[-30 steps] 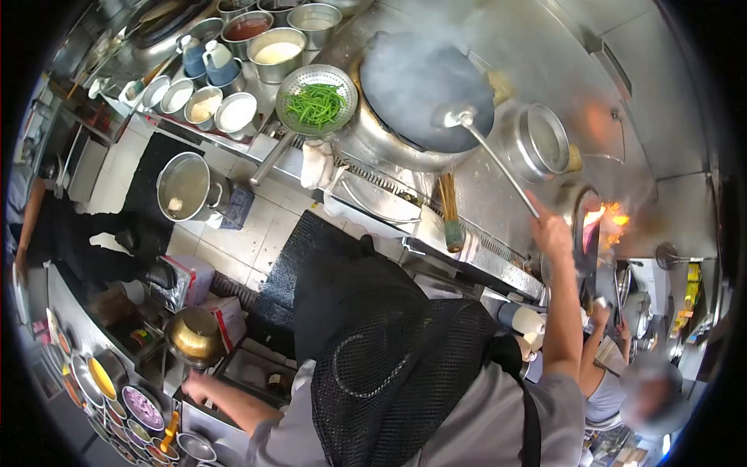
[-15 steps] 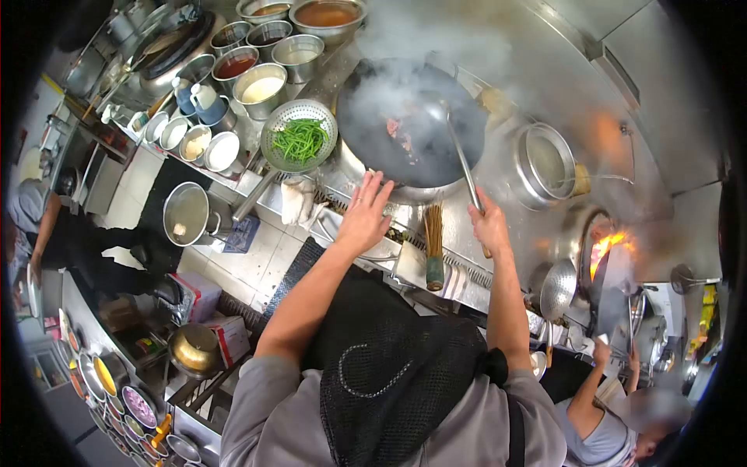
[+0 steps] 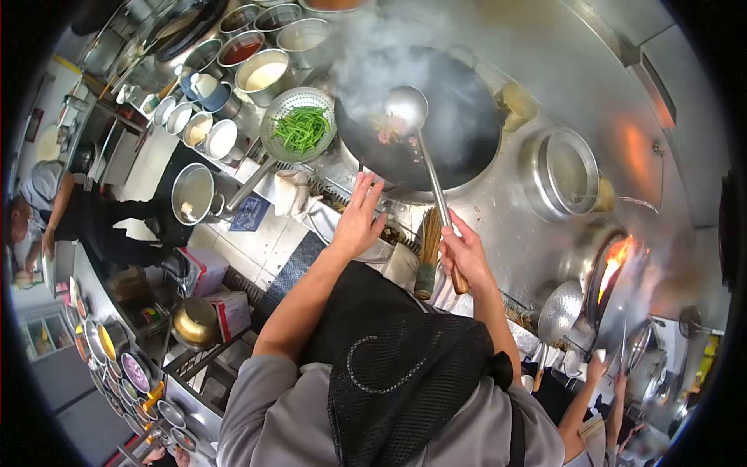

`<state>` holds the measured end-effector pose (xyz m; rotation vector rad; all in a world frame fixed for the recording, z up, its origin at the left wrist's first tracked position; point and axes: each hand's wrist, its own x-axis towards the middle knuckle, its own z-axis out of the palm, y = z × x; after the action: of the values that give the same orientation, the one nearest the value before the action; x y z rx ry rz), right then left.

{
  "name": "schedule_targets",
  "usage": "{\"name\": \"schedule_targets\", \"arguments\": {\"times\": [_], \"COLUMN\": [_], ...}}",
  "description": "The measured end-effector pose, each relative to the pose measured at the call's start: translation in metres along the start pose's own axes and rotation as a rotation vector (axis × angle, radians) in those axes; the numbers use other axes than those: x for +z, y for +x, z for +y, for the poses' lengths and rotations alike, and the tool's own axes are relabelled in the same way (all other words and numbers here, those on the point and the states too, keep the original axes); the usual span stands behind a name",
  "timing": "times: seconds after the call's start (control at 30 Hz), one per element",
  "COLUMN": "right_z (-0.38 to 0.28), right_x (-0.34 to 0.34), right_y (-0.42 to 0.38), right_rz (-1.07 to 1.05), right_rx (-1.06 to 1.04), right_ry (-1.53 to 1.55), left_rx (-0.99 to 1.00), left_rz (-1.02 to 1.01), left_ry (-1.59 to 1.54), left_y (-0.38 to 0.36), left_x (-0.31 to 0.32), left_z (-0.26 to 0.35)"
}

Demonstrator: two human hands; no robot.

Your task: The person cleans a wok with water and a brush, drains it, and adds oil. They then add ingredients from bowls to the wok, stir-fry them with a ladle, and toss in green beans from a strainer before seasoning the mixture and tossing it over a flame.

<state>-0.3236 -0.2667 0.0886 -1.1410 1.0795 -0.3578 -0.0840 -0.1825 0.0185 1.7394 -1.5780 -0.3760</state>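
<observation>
A steaming wok (image 3: 465, 144) holds a small amount of reddish chopped meat (image 3: 384, 137). My right hand (image 3: 465, 253) is wrapped round the handle of a long ladle (image 3: 433, 173), whose bowl hangs over the meat and partly covers it. Stretched out by the wok's near rim, my left hand (image 3: 359, 217) has its fingers apart and nothing in them. A bamboo wok brush (image 3: 428, 253) lies just left of my right hand. Left of the wok, a perforated strainer (image 3: 271, 152) bears cut green beans (image 3: 301, 128).
Sauce pots (image 3: 263, 71) and small white bowls (image 3: 222, 139) line the left of the stove. A folded cloth (image 3: 291, 192) lies on its front edge. To the right are a metal pot (image 3: 566, 173), a second strainer (image 3: 559, 311) and a flaming burner (image 3: 615, 265) where another person works.
The ladle's bowl has swung left over the meat, and my right hand has come down and left. My left hand stays by the rim. The view has shifted slightly.
</observation>
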Motion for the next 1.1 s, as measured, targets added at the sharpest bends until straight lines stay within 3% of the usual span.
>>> {"name": "schedule_targets", "arguments": {"times": [0.07, 0.2, 0.33, 0.4, 0.47, 0.6, 0.67, 0.73, 1.0, 1.1], "right_z": [0.001, -0.013, -0.008, 0.004, 0.002, -0.021, -0.007, -0.008, -0.002, -0.004], "right_x": [-0.002, 0.006, 0.005, 0.007, 0.013, 0.027, 0.034, 0.052, 0.063, 0.057], "right_y": [0.003, -0.004, -0.023, -0.017, -0.012, -0.035, -0.029, -0.022, -0.029, -0.018], "right_rz": [-0.008, 0.03, 0.006, 0.029, 0.072, 0.087, 0.124, 0.199, 0.28, 0.393], "right_rx": [0.151, 0.03, 0.129, 0.127, 0.046, 0.145, 0.155, 0.008, 0.029, -0.03], "right_ry": [0.213, 0.014, 0.051, 0.036, -0.026, 0.118, 0.018, -0.216, -0.234, -0.475], "left_rx": [-0.076, -0.178, -0.25, -0.406, -0.385, -0.378, -0.341, -0.331, -0.313, -0.304], "left_rz": [0.06, 0.167, 0.213, 0.248, 0.238, 0.229, 0.234, 0.23, 0.216, 0.209], "left_ry": [-0.103, -0.078, -0.089, -0.156, -0.151, -0.239, -0.249, -0.238, -0.282, -0.263], "left_y": [-0.01, -0.037, -0.064, -0.074, -0.078, -0.068, -0.065, -0.056, -0.054, -0.059], "left_x": [-0.008, -0.034, -0.067, -0.074, -0.078, -0.097, -0.101, -0.11, -0.127, -0.134], "left_z": [0.002, -0.016, -0.046, -0.061, -0.072, -0.082, -0.089, -0.093, -0.123, -0.126]}}
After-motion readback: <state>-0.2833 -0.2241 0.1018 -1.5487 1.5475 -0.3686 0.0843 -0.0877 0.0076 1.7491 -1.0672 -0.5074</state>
